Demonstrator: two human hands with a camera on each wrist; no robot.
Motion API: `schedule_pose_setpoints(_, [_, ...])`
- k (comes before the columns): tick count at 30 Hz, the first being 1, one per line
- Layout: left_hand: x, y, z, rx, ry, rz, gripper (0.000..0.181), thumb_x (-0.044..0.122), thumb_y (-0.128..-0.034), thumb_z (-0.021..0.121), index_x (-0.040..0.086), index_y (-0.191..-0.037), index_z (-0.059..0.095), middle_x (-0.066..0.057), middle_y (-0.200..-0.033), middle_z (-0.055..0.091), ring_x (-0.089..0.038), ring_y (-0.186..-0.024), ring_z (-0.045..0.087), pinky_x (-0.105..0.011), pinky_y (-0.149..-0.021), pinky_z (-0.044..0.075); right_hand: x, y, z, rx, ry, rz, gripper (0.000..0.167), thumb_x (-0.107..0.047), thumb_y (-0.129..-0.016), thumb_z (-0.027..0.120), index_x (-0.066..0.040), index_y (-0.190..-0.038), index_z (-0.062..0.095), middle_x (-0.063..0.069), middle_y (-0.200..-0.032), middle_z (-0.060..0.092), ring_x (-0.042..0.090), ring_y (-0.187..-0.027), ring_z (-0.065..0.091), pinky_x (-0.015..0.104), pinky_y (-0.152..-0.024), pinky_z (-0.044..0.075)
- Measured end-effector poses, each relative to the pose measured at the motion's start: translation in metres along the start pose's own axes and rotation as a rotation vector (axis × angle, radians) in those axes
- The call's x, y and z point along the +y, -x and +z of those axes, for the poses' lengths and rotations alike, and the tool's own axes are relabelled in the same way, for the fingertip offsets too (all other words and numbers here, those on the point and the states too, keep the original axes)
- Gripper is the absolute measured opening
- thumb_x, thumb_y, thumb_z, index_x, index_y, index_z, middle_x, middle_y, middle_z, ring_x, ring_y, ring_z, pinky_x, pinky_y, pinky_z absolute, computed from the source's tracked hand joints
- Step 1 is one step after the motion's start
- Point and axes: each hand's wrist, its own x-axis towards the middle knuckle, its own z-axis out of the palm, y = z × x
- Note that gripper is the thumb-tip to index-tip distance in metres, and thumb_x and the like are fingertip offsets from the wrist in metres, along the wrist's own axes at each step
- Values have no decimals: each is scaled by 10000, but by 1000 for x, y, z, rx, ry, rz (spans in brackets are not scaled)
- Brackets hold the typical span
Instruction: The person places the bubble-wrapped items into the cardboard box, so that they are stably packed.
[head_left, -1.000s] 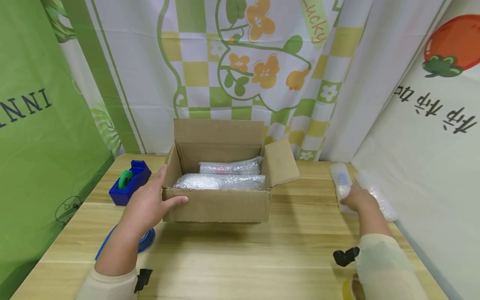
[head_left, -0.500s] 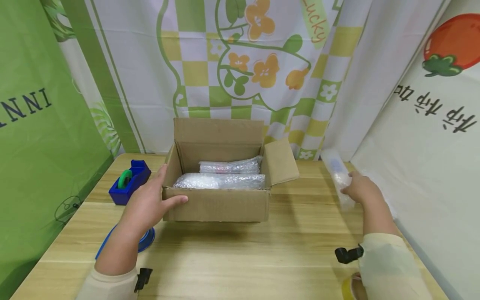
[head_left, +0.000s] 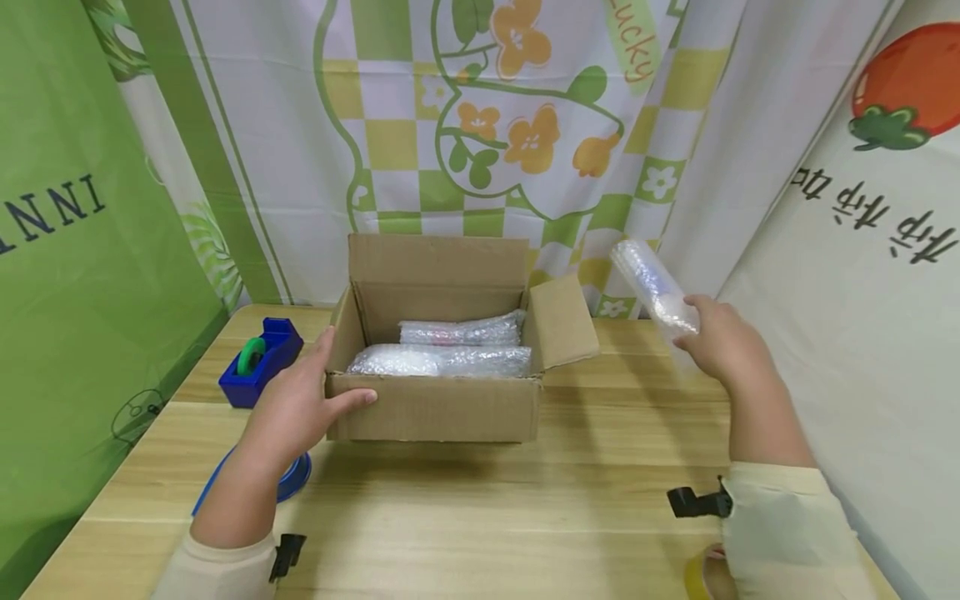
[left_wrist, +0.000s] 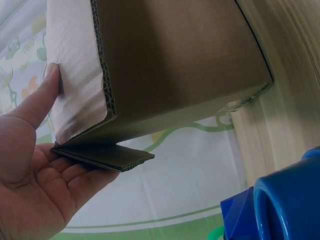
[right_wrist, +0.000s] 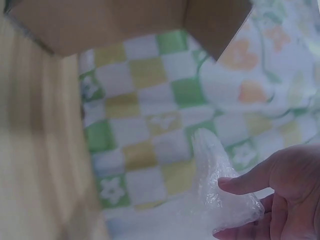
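An open cardboard box (head_left: 435,408) stands in the middle of the table in the head view. Two bubble-wrapped packages, one nearer (head_left: 442,361) and one farther back (head_left: 457,333), lie inside it. My left hand (head_left: 288,408) holds the box at its front left corner, thumb on the front wall. The left wrist view shows its fingers behind a side flap (left_wrist: 102,156). Right of the box, my right hand (head_left: 723,342) grips a long bubble-wrapped package (head_left: 651,279) by its lower end, tilted and raised off the table. What the wrap covers is unclear, though a bluish patch shows through.
A blue tape dispenser (head_left: 258,371) with green tape stands left of the box. My left forearm partly covers a blue round object (head_left: 296,479). A yellow tape roll (head_left: 697,575) lies by my right sleeve. The box's right flap (head_left: 564,323) sticks outward. Curtains hang behind the table.
My right hand has lifted the bubble-wrapped package off the table's right side, moving it up and slightly left. The left hand and box have stayed in place.
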Motion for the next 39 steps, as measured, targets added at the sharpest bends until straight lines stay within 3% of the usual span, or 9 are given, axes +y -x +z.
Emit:
schedule_pose_setpoints(7, [-1,-1,0,-4,0,-2,1134,698,-835,599,89,-1588,8,-286,-1565,261,-524,-1341,371,-641,-1038,384,-43,9,-22,78,-29,-102,650,-172,-975,597,-27,-1528,289,339,-1502,314,556,-1342,299,723,-1043,264])
schedule_pose_setpoints(15, [0,-1,0,-7,11,-4,1145,712,-826,594,102,-1589,-4,-281,-1568,257,-522,-1354,352,-645,-1043,374,-81,14,-26,146,-71,-203,628,-108,-949,629,-99,-1516,362,276,-1501,376,495,-1375,317,685,-1087,256])
schedule_pose_setpoints(26, [-1,0,1,-1,11,-4,1140,711,-828,592,103,-1589,0,-278,-1557,289,-514,-1314,414,-633,-1011,413,-125,16,-11,273,-63,-356,565,-72,-939,636,-182,-1466,465,177,-1456,459,435,-1353,375,650,-1053,336])
schedule_pose_setpoints(31, [-1,0,1,3,8,-3,1136,712,-829,588,99,-1589,8,-281,-1553,294,-512,-1306,425,-627,-1002,424,-143,11,-3,330,-80,-464,540,-41,-929,642,-188,-1432,513,107,-1428,500,384,-1337,402,608,-1050,369])
schedule_pose_setpoints(39, [0,0,1,4,5,-1,1133,712,-829,584,103,-1590,6,-283,-1553,292,-512,-1327,401,-629,-1013,415,-167,-3,20,284,-102,-631,544,-51,-918,666,-211,-1419,527,40,-1406,519,295,-1311,434,507,-1044,425])
